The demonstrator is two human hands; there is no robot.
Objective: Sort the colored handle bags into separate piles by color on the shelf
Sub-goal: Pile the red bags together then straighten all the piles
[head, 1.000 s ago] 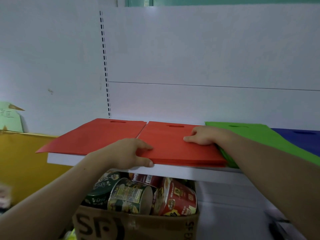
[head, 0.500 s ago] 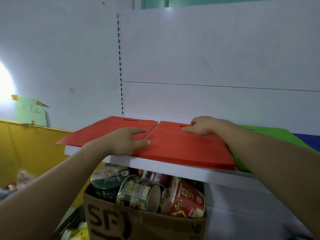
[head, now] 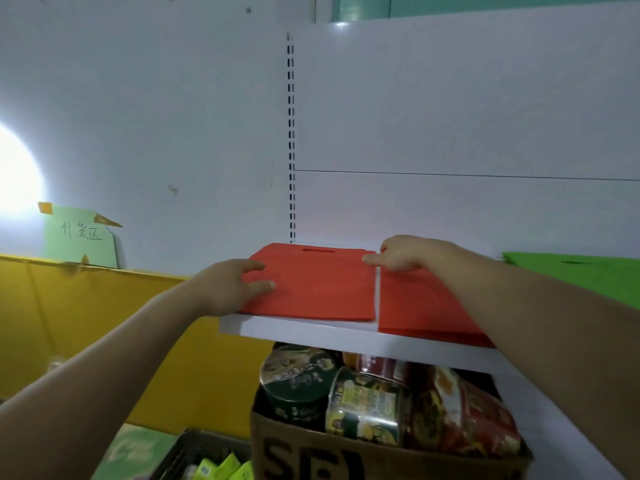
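While my left hand (head: 239, 289) and right hand (head: 408, 252) bear down on the shelf (head: 294, 329), I judge I'm squaring the reds.
Left hand lies flat, fingers straight, pinning the red bag (head: 318, 285) beneath it. Right hand bends its fingers onto the far corner of the red stack (head: 426, 313) just beside, pressing or pinching, I cannot tell. Green bags (head: 571, 275) lie well beyond my right wrist.

You have two hands up: left hand (head: 228, 289), right hand (head: 405, 252). You see two red piles of bags, the left red pile (head: 318, 289) and right red pile (head: 415, 306), one green pile (head: 581, 275) far right, one cardboard box (head: 311, 459), and at least four noodle cups (head: 367, 407).
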